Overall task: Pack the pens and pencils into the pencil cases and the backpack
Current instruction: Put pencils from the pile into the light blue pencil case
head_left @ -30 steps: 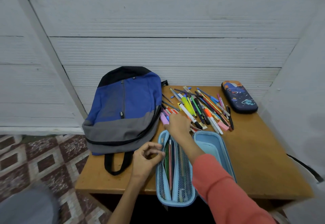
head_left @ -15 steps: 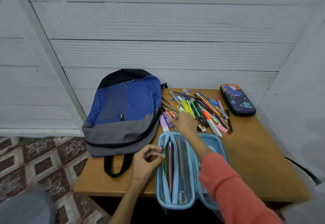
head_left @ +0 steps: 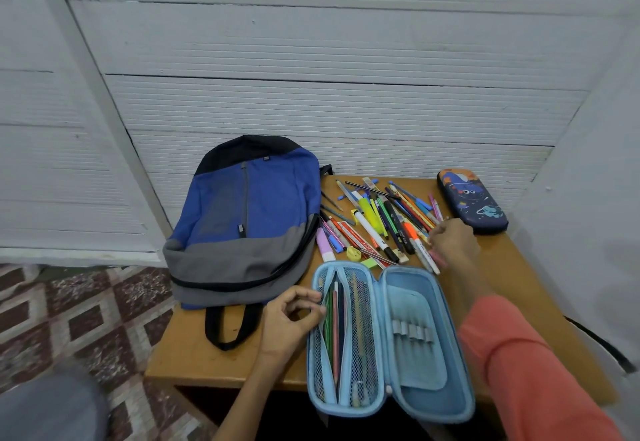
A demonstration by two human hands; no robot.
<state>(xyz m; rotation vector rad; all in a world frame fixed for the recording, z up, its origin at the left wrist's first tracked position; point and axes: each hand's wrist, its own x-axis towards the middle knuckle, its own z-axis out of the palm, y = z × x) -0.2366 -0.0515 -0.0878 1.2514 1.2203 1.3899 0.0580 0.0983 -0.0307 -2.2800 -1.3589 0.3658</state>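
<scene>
An open light blue pencil case [head_left: 420, 364] lies at the table's front edge, with several pencils in its left mesh pocket. My left hand [head_left: 289, 317] pinches the left edge of that pocket. A pile of pens, pencils and markers [head_left: 377, 222] lies behind the case. My right hand [head_left: 450, 243] rests on the pile's right edge with its fingers curled over some pens; whether it grips one is hidden. A blue, grey and black backpack [head_left: 249, 219] lies flat and zipped on the left. A closed dark blue pencil case [head_left: 471, 201] sits at the back right.
The small wooden table [head_left: 526, 288] stands in a corner of white ribbed walls [head_left: 311, 94]. Patterned floor tiles [head_left: 86, 319] lie to the left. The backpack hangs over the table's left edge, and the light blue case overhangs the front edge.
My right hand has moved from the near middle of the pile to its right edge, beside the dark blue case. My left hand has stayed on the mesh pocket.
</scene>
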